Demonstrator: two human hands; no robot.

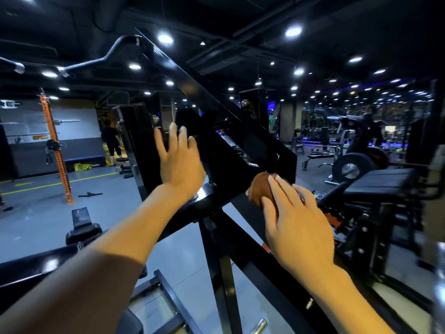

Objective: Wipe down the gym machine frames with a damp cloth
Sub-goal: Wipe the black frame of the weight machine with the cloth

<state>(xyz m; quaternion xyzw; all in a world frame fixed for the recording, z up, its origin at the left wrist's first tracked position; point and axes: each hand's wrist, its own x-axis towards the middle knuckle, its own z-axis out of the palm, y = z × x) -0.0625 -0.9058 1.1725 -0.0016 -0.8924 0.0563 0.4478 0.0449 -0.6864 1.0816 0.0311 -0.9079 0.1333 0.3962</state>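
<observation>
A black steel machine frame (212,102) runs diagonally from upper left to lower right across the middle of the view. My right hand (296,220) presses a brown cloth (261,188) flat against the frame's slanted beam, fingers straight over it. My left hand (179,157) is raised with fingers spread, its palm toward the frame's upper plate; contact with the metal cannot be told. Most of the cloth is hidden under my right fingers.
An orange perforated rack post (56,150) stands at the left on the grey floor. A padded black bench (382,183) and a loaded barbell plate (351,165) sit to the right. A person (110,141) stands far back left. A curved bar (96,60) hangs overhead.
</observation>
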